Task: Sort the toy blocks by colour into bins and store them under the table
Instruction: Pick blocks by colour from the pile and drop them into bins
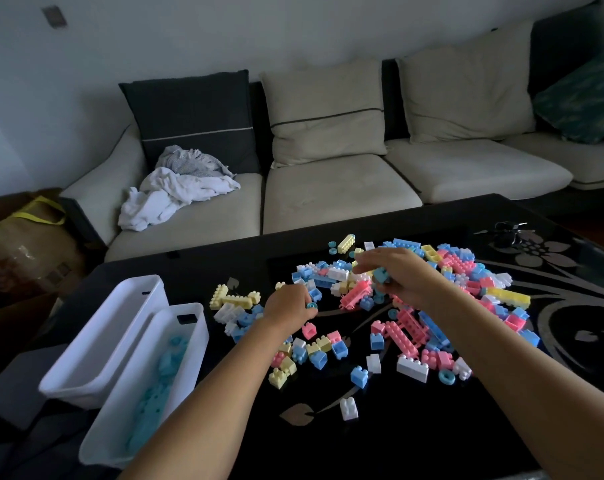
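Dim living room, with a beige sofa (328, 188) behind a black glass table (414, 438). Strewn across the tabletop, toy blocks (411, 327) in blue, pink, yellow and white, thickest toward the right. Low over the near left edge of the pile, left hand (286, 306), fingers curled down, tips pinching a small blue ring (312, 305); palm side hidden. Raised above the middle of the heap, right hand (397, 275), fingers wrapped round a blue block (381, 275) only partly visible between them; forefinger reaching forward, blurred. At the table's left end, two white bins side by side: nearer bin (189, 327) with blue pieces showing faintly through its translucent wall, shapes hard to make out; farther bin (134, 289) with its inside hidden by its own wall. Unclear whether both stand on the tabletop or on something beside it. On the sofa's left seat, crumpled laundry (176, 192). Toward the far right of the table, a dark bunch, possibly keys (508, 228), too dim to be sure. Both forearms cut off by the bottom edge.
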The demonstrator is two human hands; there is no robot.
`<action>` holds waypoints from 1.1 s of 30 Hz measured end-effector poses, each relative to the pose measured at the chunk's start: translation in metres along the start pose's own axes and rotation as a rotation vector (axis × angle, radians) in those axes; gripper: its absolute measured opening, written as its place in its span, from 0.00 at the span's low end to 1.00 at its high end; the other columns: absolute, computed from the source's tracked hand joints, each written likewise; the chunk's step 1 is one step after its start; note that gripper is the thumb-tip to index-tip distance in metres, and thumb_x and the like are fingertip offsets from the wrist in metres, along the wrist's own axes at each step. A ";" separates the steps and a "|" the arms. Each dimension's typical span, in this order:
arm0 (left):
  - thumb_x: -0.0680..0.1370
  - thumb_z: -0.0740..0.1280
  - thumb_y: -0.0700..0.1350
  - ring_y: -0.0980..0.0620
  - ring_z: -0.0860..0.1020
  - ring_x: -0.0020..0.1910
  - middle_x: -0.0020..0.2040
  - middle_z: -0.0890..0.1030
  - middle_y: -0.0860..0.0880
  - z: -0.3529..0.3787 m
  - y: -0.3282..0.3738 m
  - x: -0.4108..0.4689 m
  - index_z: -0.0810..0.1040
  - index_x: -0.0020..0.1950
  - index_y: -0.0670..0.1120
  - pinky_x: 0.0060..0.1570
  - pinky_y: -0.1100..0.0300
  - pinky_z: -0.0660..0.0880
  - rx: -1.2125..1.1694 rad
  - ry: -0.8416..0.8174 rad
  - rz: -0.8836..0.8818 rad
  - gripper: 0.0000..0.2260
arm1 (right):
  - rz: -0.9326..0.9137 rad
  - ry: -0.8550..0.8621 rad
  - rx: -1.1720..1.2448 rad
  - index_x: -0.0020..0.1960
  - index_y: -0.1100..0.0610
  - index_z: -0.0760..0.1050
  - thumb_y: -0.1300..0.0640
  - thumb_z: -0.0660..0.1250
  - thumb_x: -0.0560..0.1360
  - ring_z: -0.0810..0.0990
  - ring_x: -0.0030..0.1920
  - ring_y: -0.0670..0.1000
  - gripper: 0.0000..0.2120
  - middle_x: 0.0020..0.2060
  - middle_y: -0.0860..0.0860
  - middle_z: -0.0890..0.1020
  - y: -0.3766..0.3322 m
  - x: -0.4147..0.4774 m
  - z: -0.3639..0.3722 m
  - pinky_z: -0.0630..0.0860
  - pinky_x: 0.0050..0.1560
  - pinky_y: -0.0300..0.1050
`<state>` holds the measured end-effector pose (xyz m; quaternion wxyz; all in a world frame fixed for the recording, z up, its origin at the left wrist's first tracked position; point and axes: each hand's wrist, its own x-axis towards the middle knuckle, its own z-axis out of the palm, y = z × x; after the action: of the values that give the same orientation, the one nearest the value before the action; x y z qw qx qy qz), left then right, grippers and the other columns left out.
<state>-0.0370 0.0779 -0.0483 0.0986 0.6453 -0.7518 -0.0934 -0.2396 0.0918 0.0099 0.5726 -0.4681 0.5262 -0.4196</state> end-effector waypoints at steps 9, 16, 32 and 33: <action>0.76 0.67 0.49 0.53 0.75 0.40 0.41 0.76 0.50 -0.087 -0.034 -0.064 0.75 0.46 0.45 0.40 0.59 0.70 -0.191 0.118 -0.210 0.08 | 0.215 -0.185 0.039 0.55 0.60 0.76 0.59 0.68 0.74 0.75 0.37 0.46 0.11 0.49 0.56 0.82 0.000 0.011 0.074 0.72 0.28 0.35; 0.77 0.64 0.50 0.50 0.72 0.33 0.30 0.72 0.50 -0.107 -0.112 -0.132 0.73 0.34 0.46 0.34 0.59 0.65 0.007 -0.089 -0.505 0.13 | 0.228 -0.485 -0.036 0.46 0.61 0.76 0.61 0.65 0.76 0.74 0.33 0.46 0.03 0.41 0.55 0.81 -0.013 0.005 0.184 0.71 0.26 0.32; 0.80 0.57 0.43 0.48 0.76 0.44 0.43 0.78 0.47 -0.106 -0.117 -0.150 0.78 0.55 0.41 0.41 0.59 0.70 0.051 0.028 -0.523 0.12 | 0.204 -0.496 -0.073 0.59 0.71 0.72 0.65 0.54 0.79 0.79 0.53 0.63 0.14 0.52 0.71 0.76 -0.004 -0.003 0.253 0.70 0.66 0.55; 0.80 0.57 0.43 0.47 0.76 0.42 0.40 0.77 0.47 -0.107 -0.109 -0.147 0.78 0.54 0.41 0.38 0.58 0.69 0.059 0.082 -0.500 0.12 | 0.170 -0.502 -0.086 0.65 0.71 0.69 0.65 0.55 0.79 0.77 0.60 0.64 0.16 0.59 0.70 0.75 -0.009 -0.007 0.243 0.69 0.67 0.54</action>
<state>0.1169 0.2052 0.0212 0.0840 0.8169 -0.5668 -0.0665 0.0022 0.1195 0.0216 0.6979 -0.5356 0.4225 -0.2183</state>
